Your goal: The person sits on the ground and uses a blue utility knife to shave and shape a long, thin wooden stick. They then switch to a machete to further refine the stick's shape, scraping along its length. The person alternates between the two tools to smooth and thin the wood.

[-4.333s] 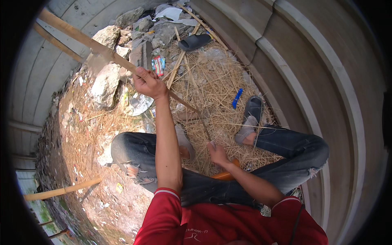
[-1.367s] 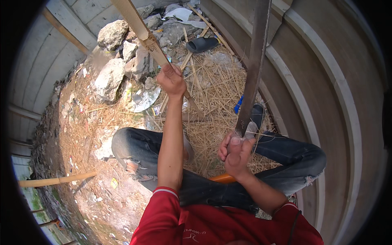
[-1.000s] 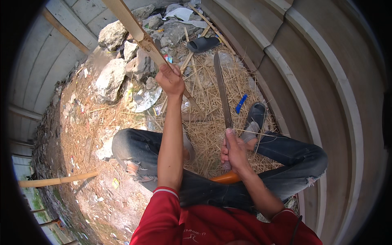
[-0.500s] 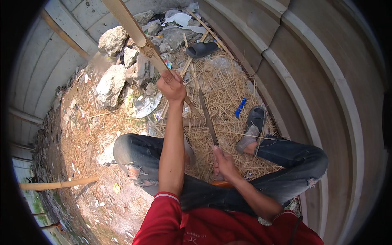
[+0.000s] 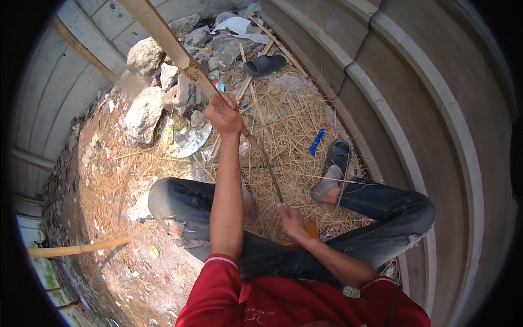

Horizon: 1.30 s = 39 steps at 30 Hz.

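Note:
My left hand point(image 5: 224, 115) is wrapped around a long split bamboo pole point(image 5: 173, 48), which slants from the top left down toward the middle. The pole has a rough, chipped node above my fingers. My right hand point(image 5: 292, 222) grips a long knife by its handle, low in front of my lap. Its narrow dark blade point(image 5: 271, 171) points up and left, edge-on, and meets or overlaps the pole's lower end; contact is hard to tell. Beside my right wrist, an orange object point(image 5: 310, 229) shows partly, its kind hidden.
Straw-like shavings point(image 5: 283, 117) cover the ground between my legs. A dark slipper point(image 5: 265, 65) and a blue strip point(image 5: 317, 141) lie there. Large rocks point(image 5: 144, 115) stand at the left, corrugated wall point(image 5: 392, 103) at the right. Another bamboo piece point(image 5: 81, 249) juts in at far left.
The knife blade has swung left toward the pole and turned edge-on. My right hand has moved slightly down and left, uncovering more of the orange object. My left hand still holds the pole.

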Each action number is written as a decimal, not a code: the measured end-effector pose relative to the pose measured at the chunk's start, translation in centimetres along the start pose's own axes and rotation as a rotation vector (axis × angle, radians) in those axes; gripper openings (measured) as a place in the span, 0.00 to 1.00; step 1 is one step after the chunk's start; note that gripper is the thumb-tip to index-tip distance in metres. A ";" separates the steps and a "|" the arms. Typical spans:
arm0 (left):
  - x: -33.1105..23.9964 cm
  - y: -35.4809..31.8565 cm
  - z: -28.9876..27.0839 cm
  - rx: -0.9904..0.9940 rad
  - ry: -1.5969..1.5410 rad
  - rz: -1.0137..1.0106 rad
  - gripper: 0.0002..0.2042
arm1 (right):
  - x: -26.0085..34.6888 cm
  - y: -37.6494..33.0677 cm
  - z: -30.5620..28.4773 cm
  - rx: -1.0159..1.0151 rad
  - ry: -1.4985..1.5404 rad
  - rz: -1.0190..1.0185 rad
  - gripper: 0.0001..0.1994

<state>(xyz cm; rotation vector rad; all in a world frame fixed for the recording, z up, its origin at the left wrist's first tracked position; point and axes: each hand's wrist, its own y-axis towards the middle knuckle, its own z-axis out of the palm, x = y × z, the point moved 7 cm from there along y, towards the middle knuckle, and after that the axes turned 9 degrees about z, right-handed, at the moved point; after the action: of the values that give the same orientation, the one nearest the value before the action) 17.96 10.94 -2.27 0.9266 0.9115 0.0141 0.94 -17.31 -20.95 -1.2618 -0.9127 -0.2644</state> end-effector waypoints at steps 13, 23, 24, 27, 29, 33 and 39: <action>-0.4 0.0 0.9 0.063 0.055 -0.032 0.34 | 9.2 -3.9 1.0 -0.195 -0.067 -0.713 0.21; 0.3 0.2 -1.1 -0.011 -0.003 -0.079 0.34 | 2.3 1.2 -1.1 0.016 0.021 0.015 0.25; 0.2 0.1 -1.0 -0.005 0.009 -0.067 0.34 | 4.5 0.9 -0.8 -0.010 -0.012 -0.165 0.26; 0.1 0.0 -0.6 0.010 0.044 -0.043 0.34 | 7.8 -1.1 0.3 -0.116 -0.091 -0.492 0.26; 0.0 -0.2 -0.4 0.011 0.057 -0.045 0.34 | 5.7 -0.2 0.7 -0.127 -0.187 -0.443 0.27; -0.5 0.2 -0.5 0.006 0.140 0.014 0.33 | -5.6 3.7 -0.4 -0.132 -0.216 0.201 0.27; -0.7 0.8 -1.6 -0.019 0.004 -0.071 0.33 | -6.7 4.6 -0.4 0.057 0.187 0.458 0.27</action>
<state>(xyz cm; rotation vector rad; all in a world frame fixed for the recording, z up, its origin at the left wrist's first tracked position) 16.74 12.26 -1.69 0.8767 0.9461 -0.0362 -0.23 -18.13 -28.98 -1.3302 -0.4513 0.0073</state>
